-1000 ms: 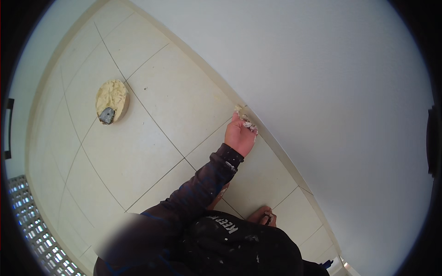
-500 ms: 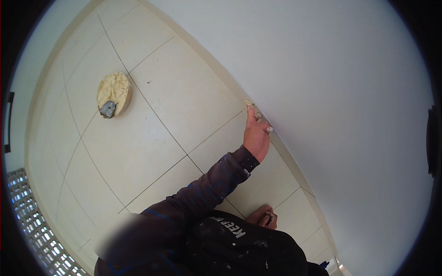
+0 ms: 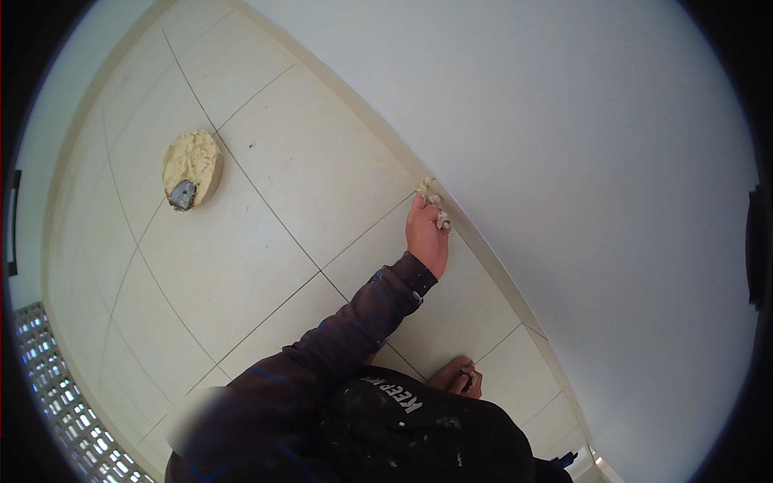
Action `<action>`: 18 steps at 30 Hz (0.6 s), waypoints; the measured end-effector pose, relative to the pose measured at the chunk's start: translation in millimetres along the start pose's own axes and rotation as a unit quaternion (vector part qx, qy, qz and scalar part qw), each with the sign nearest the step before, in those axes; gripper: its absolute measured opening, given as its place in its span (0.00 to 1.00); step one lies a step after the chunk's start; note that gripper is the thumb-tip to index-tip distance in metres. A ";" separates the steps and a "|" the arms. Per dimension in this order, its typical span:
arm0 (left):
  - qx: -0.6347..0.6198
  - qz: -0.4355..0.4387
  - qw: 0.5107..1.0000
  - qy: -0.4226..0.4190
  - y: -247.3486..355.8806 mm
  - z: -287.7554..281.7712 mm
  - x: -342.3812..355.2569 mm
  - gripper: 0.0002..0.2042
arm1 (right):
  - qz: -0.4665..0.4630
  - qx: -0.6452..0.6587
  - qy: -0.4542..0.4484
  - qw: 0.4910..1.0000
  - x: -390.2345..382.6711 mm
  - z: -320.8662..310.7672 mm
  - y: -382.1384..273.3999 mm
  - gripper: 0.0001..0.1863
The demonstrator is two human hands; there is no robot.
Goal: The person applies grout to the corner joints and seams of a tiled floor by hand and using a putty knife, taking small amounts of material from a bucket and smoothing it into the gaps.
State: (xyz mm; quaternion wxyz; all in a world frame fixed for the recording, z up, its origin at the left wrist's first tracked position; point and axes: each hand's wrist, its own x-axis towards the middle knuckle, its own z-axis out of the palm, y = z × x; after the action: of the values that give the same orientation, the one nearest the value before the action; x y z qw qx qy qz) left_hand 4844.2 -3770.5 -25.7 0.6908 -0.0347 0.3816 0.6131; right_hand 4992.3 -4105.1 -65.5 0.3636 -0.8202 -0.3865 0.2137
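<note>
left hand [image 3: 427, 233] fingers pinched, paste-smeared, at skirting edge [image 3: 483, 258] | right hand [image 3: 460, 378] grip unclear | round pan [image 3: 192, 169] well apart

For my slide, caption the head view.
Left hand presses putty-smeared fingers into the floor-wall joint; round putty dish sits on tiles.

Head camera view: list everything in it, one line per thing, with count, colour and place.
cream square floor tiles: many, cream with thin dark joints, filling the left and middle of the view.
plain white wall: one, white, upper right, meeting the floor along a pale skirting strip.
round board heaped with cream putty: one, cream with a grey patch at its lower edge, on the floor at upper left, apart from both hands.
glass block panel: one, grey-white grid, lower left edge.
left hand: one, dark sleeve, putty-smeared fingers pressed at the joint of floor and skirting.
right hand: one, low centre on the floor, mostly hidden; grip unclear.
</note>
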 end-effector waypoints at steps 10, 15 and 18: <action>-0.016 0.009 1.000 0.015 1.4 15.9 -32.1 0.18 | 0.000 0.025 0.006 1.000 -2.3 -22.9 5.5 0.16; -0.051 0.021 0.998 0.028 12.5 -14.9 -27.8 0.16 | -0.004 0.025 0.003 1.000 -9.1 -24.9 -1.8 0.16; 0.060 0.007 0.995 0.085 9.8 -23.8 -26.8 0.13 | 0.000 0.037 0.010 0.999 -13.2 -30.6 -7.1 0.15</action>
State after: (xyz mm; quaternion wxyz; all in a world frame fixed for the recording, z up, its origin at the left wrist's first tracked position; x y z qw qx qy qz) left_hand 4825.3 -3802.3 -23.2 0.6524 -0.0428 0.4750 0.5890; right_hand 5000.2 -4125.6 -39.5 0.3974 -0.8083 -0.3750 0.2192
